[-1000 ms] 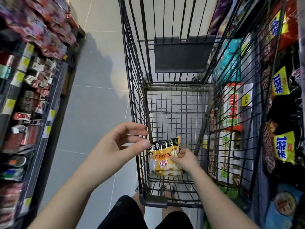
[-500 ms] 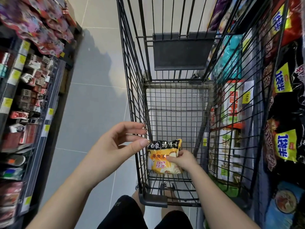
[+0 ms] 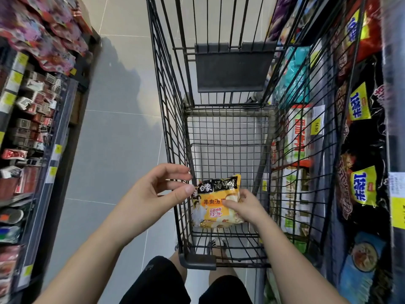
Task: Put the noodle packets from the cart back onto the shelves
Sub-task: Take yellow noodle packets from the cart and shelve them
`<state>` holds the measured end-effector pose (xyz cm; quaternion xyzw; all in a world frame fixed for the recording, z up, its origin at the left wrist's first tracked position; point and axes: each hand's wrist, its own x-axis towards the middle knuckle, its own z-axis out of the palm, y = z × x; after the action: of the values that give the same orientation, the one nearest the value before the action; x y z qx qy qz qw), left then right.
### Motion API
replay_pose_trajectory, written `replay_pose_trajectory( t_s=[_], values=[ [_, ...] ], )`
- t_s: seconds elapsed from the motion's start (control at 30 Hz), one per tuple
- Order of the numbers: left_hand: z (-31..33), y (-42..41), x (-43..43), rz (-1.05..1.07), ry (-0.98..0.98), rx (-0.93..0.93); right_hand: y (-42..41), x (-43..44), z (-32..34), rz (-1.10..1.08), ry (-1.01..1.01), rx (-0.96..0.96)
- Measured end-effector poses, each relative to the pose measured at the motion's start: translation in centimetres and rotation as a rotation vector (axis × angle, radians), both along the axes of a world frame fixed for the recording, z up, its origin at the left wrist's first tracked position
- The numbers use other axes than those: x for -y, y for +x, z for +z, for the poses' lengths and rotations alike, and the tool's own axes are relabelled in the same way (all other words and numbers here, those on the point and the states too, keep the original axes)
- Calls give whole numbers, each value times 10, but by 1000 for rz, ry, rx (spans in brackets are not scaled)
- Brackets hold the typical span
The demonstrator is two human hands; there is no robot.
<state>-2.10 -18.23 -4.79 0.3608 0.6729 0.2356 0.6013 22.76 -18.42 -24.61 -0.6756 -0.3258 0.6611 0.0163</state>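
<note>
While the yellow-and-black noodle packet (image 3: 215,201) is held low in the centre of the frame, inside the wire cart (image 3: 173,119) near its handle end, it is pinched at its right edge by the right hand (image 3: 245,206), thumb on the printed face. The left hand (image 3: 153,194) is kept outside the cart's left wall, fingers loosely curled and half open, nothing gripped. Because only an edge of slick wrapper is caught, the packet could be dropped or snagged on the wire rim when lifted toward the shelves (image 3: 359,150) at frame right.
</note>
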Motion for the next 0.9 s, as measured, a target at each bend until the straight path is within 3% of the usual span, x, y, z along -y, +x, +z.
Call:
replay_pose_trajectory(
  t_s=[0.17, 0.3, 0.5, 0.67, 0.9],
  values=[
    [-14, 9, 4, -7, -18, 3, 42, -15, 46, -5, 132, 32],
    [-26, 20, 7, -55, -62, 12, 72, -24, 95, -128, 237, 39],
    [-58, 51, 13, -91, -151, -95, 98, -23, 159, -245, 358, 1],
    [-100, 76, 21, -88, -217, -254, 105, -16, 186, -329, 403, -87],
    [-157, 105, 41, 79, -373, -324, 115, -7, 191, -373, 424, -122]
  ],
)
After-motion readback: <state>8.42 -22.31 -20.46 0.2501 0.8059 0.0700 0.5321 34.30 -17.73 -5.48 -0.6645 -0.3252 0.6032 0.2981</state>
